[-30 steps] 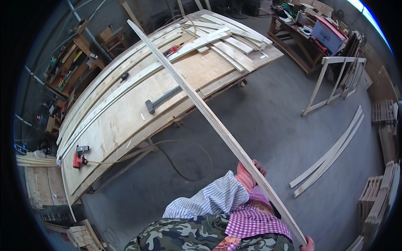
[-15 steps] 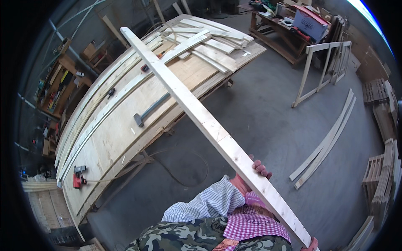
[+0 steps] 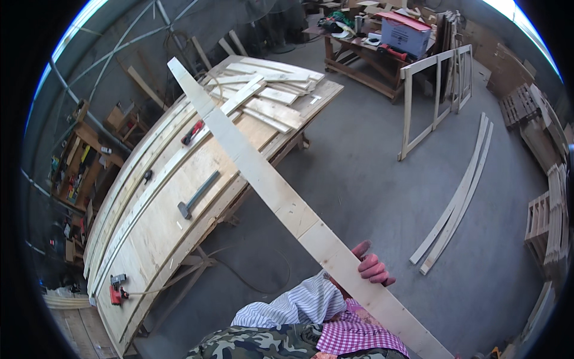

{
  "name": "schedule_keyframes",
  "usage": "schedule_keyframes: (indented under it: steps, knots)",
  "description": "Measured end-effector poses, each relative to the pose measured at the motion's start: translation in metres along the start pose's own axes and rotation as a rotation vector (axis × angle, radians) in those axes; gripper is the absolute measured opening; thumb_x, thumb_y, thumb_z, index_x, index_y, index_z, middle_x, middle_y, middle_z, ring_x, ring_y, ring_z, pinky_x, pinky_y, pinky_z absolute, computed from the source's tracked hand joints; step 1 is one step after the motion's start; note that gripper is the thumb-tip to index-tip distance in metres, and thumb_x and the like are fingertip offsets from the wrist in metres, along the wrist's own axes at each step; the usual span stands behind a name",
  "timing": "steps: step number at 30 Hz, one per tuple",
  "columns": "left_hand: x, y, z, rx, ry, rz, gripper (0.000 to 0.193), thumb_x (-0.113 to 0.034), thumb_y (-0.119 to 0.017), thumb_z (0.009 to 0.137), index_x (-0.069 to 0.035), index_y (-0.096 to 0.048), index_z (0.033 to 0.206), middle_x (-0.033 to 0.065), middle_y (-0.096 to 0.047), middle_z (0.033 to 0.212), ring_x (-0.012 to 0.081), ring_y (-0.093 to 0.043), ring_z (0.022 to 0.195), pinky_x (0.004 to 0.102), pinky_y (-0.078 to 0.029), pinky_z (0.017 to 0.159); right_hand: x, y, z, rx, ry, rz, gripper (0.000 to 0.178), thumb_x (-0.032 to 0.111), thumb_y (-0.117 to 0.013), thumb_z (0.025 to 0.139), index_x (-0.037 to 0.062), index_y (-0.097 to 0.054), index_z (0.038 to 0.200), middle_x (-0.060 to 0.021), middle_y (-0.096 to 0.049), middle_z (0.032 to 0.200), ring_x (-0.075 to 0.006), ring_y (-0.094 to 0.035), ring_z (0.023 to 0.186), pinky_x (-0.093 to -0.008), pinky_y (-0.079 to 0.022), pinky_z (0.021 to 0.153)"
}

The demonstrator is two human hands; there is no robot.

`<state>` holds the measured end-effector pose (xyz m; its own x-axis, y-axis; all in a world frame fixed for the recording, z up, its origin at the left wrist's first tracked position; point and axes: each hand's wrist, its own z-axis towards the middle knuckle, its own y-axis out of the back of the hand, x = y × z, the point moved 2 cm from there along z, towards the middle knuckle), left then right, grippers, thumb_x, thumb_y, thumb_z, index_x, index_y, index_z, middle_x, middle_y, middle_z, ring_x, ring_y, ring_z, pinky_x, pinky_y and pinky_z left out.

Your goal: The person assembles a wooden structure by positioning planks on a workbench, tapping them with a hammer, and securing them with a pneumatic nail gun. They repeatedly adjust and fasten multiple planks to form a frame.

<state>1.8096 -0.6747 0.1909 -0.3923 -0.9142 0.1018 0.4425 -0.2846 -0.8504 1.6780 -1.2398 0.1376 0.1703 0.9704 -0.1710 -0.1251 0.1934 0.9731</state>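
The left hand (image 3: 375, 270) is clasped around the long wooden board (image 3: 281, 206), fingers curled over its right edge, the board running forward-left from the hand above the tabletop (image 3: 152, 233), where a hammer (image 3: 200, 194) lies; the right hand's state cannot be determined.

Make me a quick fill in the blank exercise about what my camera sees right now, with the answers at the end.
1. In the picture, the left hand curls its fingers over the ____ edge of the long board.
2. The pattern of the light sleeve is ____.
3. Exactly ____ long wooden strips lie on the floor at the right.
4. In the picture, the head of the hammer is at the lower ____ end of its handle.

Answers: right; striped; two; left.
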Motion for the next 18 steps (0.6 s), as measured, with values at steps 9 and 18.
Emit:
schedule_keyframes:
  steps: [9, 18]
  knots:
    - [0.082, 0.037, 0.081, -0.459, 0.069, -0.137, 0.053, -0.047, -0.036, 0.1, -0.018, -0.032, 0.056, -0.0025, -0.035, 0.06, 0.0184, -0.041, 0.074, 0.0415, -0.026, 0.11, -0.069, -0.058, 0.006, -0.058, -0.194, 0.051, 0.065, 0.018, -0.072, 0.061, 0.0013, -0.047, 0.118, -0.0216, -0.048, 0.122, -0.0393, -0.046, 0.117, -0.0451, -0.037, 0.102]
    - [0.168, 0.069, 0.162, -0.613, 0.329, -0.098, 0.049, -0.046, -0.042, 0.099, -0.015, -0.044, 0.062, -0.0021, -0.047, 0.066, 0.0198, -0.054, 0.087, 0.0448, -0.023, 0.116, -0.099, -0.061, -0.076, 0.139, -0.466, 0.189, 0.066, 0.012, -0.069, 0.063, 0.001, -0.043, 0.123, -0.0228, -0.041, 0.133, -0.0416, -0.039, 0.125, -0.046, -0.031, 0.108]
